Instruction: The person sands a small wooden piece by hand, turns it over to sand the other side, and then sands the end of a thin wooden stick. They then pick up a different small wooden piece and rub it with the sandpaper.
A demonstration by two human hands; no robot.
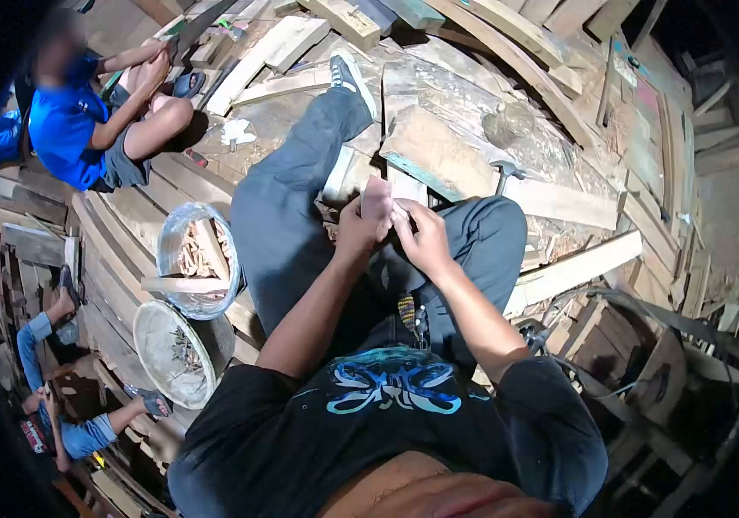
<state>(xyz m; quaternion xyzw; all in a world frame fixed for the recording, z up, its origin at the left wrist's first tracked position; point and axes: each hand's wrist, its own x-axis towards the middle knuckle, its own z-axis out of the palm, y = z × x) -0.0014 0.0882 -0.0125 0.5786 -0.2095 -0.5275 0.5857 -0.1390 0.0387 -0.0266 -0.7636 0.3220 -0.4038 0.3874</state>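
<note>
A small flat pinkish piece (377,197) stands up between my hands, over my lap; its material I cannot tell. My left hand (361,231) is closed around its lower part. At its right side my right hand (425,242) is closed, thumb and fingers pinched at the piece's edge. Just beyond my hands lies a thick wooden block (440,154) with a greenish edge. A hammer (505,175) rests to the right of that block, close to my bent knee.
Left of my leg stand a bluish tub (164,250) holding wood pieces and a pale bucket (146,345) with scraps. A person in a blue shirt (67,129) sits at upper left, another person (84,436) at lower left. Long planks (577,263) and shavings lie around.
</note>
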